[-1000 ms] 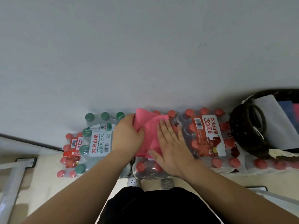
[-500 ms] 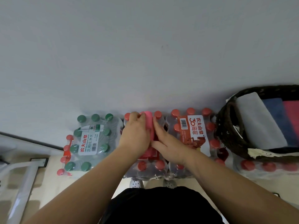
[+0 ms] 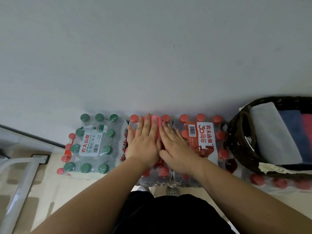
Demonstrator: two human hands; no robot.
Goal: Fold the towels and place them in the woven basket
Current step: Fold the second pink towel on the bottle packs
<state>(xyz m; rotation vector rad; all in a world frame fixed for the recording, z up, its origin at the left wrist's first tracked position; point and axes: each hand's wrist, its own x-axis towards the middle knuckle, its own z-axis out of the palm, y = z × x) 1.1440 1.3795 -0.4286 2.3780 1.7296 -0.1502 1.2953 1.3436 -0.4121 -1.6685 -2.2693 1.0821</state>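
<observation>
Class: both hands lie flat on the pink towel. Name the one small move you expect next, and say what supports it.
Probably grip the pink towel and lift it toward the woven basket at the right. The left hand and right hand press flat on it, it looks folded narrow, and folded towels already lie in the basket.

Pink towel (image 3: 156,122): soft matt cloth. Packs (image 3: 209,141) wrapped in clear glossy plastic film, crinkled; caps (image 3: 183,118) smooth plastic. Basket (image 3: 236,149) — dark woven fibre, rough — edged with pale lace trim (image 3: 276,168). Folded towels (image 3: 273,132) inside, matt cloth. Wall (image 3: 152,56) flat matt grey.
</observation>
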